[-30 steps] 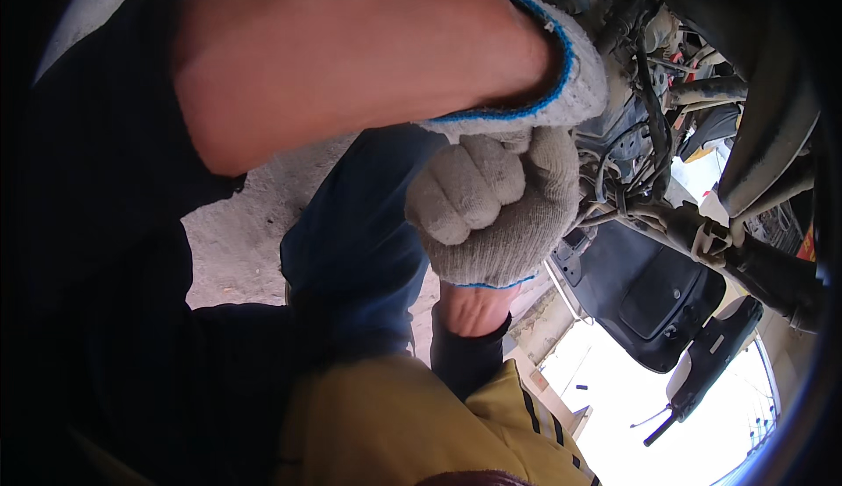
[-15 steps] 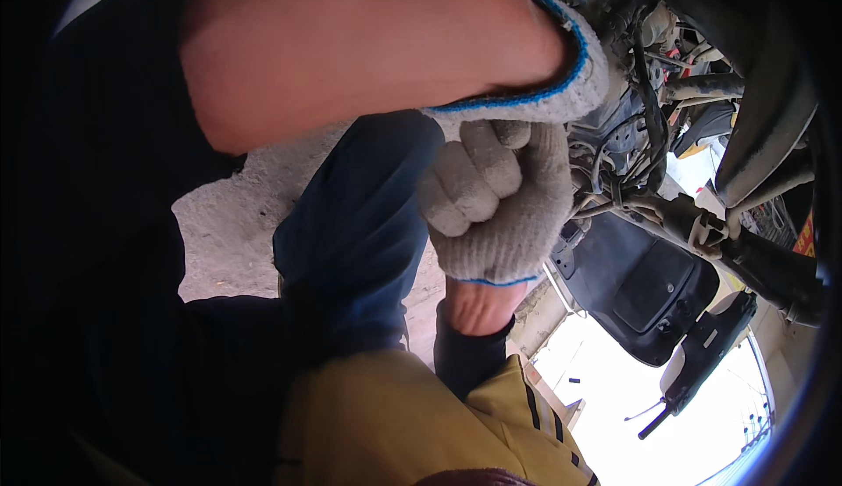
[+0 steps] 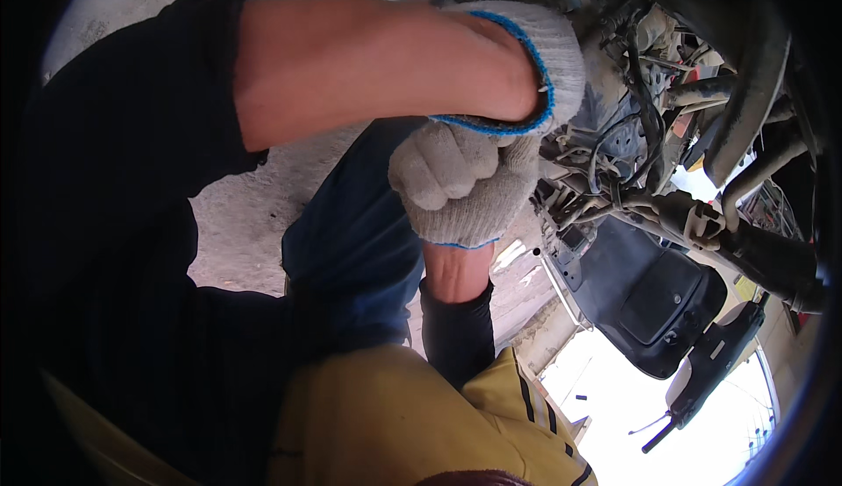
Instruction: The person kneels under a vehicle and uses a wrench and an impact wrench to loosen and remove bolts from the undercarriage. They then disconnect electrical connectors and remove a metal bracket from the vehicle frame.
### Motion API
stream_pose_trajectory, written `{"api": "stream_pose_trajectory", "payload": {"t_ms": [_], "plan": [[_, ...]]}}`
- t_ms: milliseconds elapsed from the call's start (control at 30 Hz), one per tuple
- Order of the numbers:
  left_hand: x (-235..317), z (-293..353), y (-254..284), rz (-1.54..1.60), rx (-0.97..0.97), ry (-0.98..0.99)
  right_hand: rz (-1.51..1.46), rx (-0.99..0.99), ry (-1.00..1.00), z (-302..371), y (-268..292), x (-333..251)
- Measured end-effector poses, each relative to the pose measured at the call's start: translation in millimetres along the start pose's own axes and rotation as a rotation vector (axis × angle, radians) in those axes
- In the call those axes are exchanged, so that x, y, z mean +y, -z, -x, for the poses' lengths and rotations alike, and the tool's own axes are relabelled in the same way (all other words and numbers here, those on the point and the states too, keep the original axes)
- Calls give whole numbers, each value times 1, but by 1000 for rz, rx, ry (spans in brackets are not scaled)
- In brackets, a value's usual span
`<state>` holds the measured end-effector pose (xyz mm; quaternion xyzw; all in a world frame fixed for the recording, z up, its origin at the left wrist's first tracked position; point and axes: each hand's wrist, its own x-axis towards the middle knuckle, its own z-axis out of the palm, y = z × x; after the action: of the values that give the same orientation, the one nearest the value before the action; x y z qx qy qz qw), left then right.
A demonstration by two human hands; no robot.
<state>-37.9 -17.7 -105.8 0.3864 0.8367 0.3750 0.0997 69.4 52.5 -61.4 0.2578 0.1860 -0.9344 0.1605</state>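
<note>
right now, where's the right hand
In the head view, the right hand is near the middle, curled just below the left hand, right of the blue trouser leg.

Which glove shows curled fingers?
The right glove, the lower one: its fingers are visibly folded toward the palm. The left glove, above it, shows its blue-edged cuff, its fingers hidden from view.

It looks like a vehicle repair workshop, open to daylight. Right of the gloved right hand, an uncovered vehicle shows its workings — tangled dark cables and grimy tubes. Below and to the right of the grip hangs a dark moulded panel, near a bright opening; left of the grip — rough, bare concrete-like ground.
</note>
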Motion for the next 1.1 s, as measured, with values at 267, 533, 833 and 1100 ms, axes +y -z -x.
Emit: {"api": "stream_pose_trajectory", "payload": {"t_ms": [267,533,833,1100], "plan": [[22,9,40,42,-166,188,216,15,-44,19,6,8],[47,19,85,84,-468,72,380,349,-69,126,16,40],[70,18,73,-18,-564,-80,256,385,-27,160,12,52],[127,3,81,186,-652,316,270,373,79,168,14,41]]}}
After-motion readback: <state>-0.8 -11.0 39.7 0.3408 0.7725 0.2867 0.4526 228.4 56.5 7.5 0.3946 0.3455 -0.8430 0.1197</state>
